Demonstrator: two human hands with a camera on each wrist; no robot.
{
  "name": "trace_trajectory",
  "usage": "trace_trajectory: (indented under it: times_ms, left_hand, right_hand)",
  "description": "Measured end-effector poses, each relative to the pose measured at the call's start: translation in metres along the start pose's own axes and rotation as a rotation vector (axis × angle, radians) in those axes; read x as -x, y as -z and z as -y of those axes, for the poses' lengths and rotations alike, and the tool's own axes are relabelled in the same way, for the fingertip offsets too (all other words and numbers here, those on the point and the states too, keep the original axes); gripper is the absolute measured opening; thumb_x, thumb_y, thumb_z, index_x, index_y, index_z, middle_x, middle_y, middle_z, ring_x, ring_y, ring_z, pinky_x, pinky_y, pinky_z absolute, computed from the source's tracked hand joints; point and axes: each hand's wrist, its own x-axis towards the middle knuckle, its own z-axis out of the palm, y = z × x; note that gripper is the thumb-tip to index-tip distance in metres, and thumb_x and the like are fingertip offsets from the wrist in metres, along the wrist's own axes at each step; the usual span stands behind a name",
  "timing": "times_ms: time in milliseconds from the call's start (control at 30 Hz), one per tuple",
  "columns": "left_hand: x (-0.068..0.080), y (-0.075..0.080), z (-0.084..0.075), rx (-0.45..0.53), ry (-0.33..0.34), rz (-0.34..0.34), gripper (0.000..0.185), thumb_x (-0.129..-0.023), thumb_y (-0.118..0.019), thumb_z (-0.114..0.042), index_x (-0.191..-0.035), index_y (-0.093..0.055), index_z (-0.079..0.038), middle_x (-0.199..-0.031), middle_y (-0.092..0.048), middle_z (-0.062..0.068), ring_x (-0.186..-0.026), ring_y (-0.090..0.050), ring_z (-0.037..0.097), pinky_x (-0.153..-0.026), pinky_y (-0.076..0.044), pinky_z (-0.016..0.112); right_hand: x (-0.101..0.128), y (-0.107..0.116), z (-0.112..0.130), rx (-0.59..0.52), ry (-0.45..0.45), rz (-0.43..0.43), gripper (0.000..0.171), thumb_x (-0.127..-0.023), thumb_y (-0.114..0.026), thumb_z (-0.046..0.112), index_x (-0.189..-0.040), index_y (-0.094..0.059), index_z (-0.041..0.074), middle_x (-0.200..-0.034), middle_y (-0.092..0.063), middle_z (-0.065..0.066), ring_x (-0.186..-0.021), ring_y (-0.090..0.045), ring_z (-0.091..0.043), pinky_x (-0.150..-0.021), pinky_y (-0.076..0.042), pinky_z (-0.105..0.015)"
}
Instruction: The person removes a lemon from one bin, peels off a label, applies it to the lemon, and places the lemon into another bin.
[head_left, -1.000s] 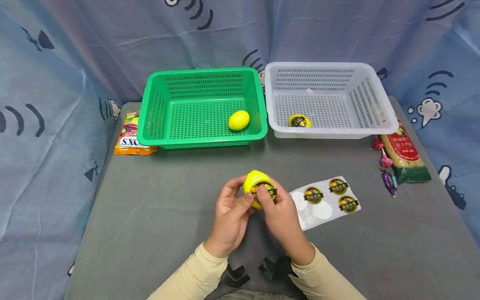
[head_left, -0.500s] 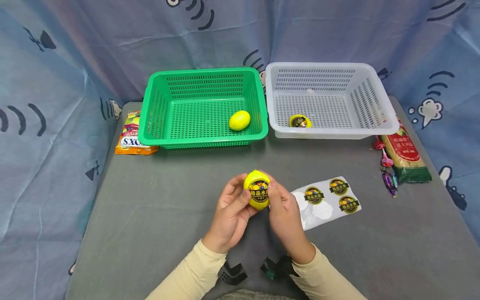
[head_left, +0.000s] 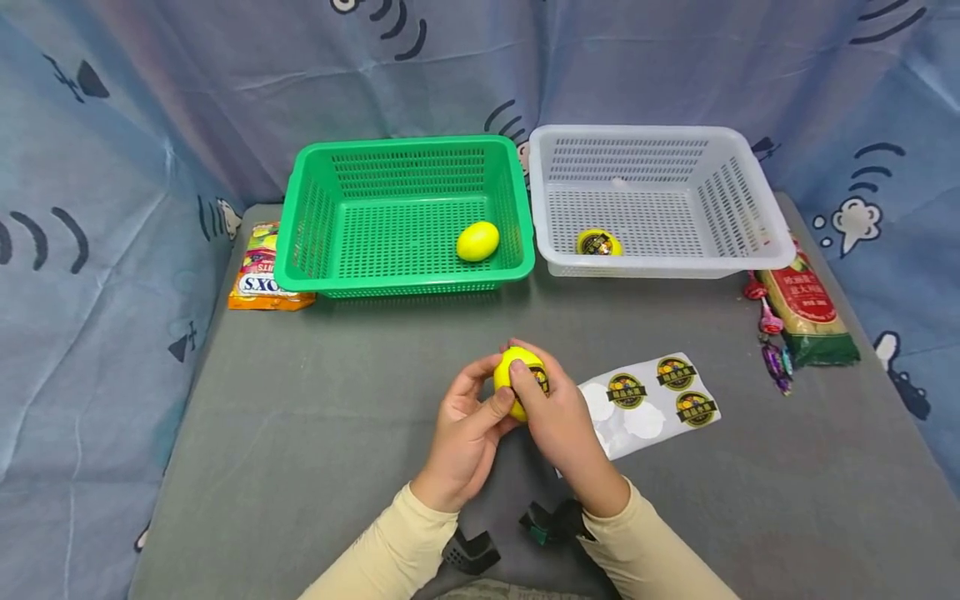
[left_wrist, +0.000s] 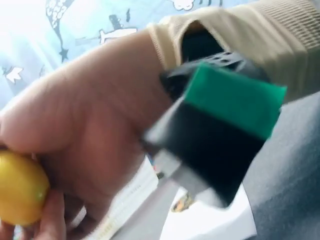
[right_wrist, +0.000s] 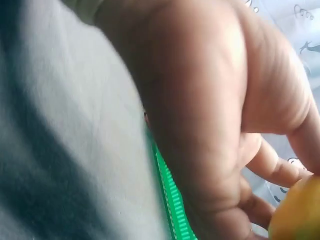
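Note:
Between both hands, over the table's middle, is a yellow lemon with a round dark sticker on its face. My left hand grips the lemon from the left, thumb across its lower front. From the other side my right hand holds it too, its thumb lying over the sticker and hiding part of it. In the left wrist view the lemon shows at the lower left by the fingers; in the right wrist view it is a blurred yellow edge. Beside the right hand lies a sticker sheet.
A green basket at the back holds one plain lemon. Next to it a white basket holds a stickered lemon. Snack bags lie left, with a pasta-like bag and wrapped candies right.
The right thumb moved off the sticker to its right edge, baring it, then came back over it. The lemon has turned slightly to the right, with both hands still on it.

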Motion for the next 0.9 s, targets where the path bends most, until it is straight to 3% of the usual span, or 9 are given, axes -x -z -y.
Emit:
trace_trajectory:
  times_ms: [133,300,433,733,833,900]
  left_hand:
    - [0.000,-0.001,0.000,-0.001,-0.013,0.037,0.037,-0.091,-0.084,-0.030,-0.126,-0.071,-0.029,-0.141,-0.051,0.002,-0.113,-0.063,0.017,-0.089,-0.056,0.030]
    - [-0.002,-0.001,-0.001,0.020,-0.004,0.049,0.039,-0.088,-0.086,-0.029,-0.125,-0.072,-0.028,-0.137,-0.052,0.001,-0.109,-0.064,0.017,-0.088,-0.057,0.032]
    - [-0.001,-0.002,-0.001,0.042,0.015,0.033,0.040,-0.086,-0.087,-0.028,-0.123,-0.072,-0.028,-0.135,-0.053,0.002,-0.110,-0.064,0.019,-0.089,-0.058,0.034]
    - [0.000,-0.001,0.000,0.046,0.037,0.014,0.039,-0.087,-0.086,-0.026,-0.123,-0.072,-0.030,-0.140,-0.050,0.002,-0.114,-0.064,0.021,-0.091,-0.057,0.036]
    - [0.000,0.000,0.001,0.058,0.025,-0.024,0.040,-0.088,-0.084,-0.028,-0.125,-0.070,-0.029,-0.141,-0.048,0.003,-0.115,-0.065,0.022,-0.092,-0.057,0.036]
    - [0.000,0.000,0.002,0.077,0.013,-0.053,0.041,-0.088,-0.083,-0.029,-0.126,-0.068,-0.028,-0.140,-0.048,0.003,-0.115,-0.064,0.022,-0.090,-0.057,0.034]
  right_hand:
    - [0.001,-0.005,-0.003,-0.053,0.138,-0.075,0.037,-0.112,-0.051,0.022,-0.146,-0.060,0.008,-0.141,-0.067,-0.009,-0.130,-0.060,-0.021,-0.103,-0.043,-0.023]
    - [0.001,-0.006,-0.004,-0.085,0.273,-0.092,0.039,-0.116,-0.038,0.019,-0.141,-0.061,0.000,-0.140,-0.067,-0.014,-0.132,-0.059,-0.024,-0.106,-0.041,-0.020]
    - [0.000,-0.006,-0.005,-0.115,0.260,-0.077,0.044,-0.117,-0.034,0.021,-0.142,-0.062,-0.003,-0.141,-0.066,-0.016,-0.134,-0.057,-0.027,-0.108,-0.040,-0.021]
    - [-0.004,0.002,-0.009,-0.257,0.137,-0.019,0.056,-0.119,-0.027,0.034,-0.146,-0.060,-0.002,-0.143,-0.065,-0.013,-0.137,-0.055,-0.020,-0.113,-0.039,-0.027]
    - [-0.003,0.006,-0.008,-0.224,0.151,-0.013,0.060,-0.118,-0.026,0.038,-0.151,-0.054,-0.003,-0.146,-0.062,-0.017,-0.142,-0.052,-0.025,-0.118,-0.035,-0.036]
    - [0.000,0.005,-0.008,-0.101,0.165,-0.026,0.063,-0.117,-0.031,0.045,-0.155,-0.050,-0.001,-0.150,-0.059,-0.018,-0.144,-0.049,-0.029,-0.120,-0.033,-0.045]
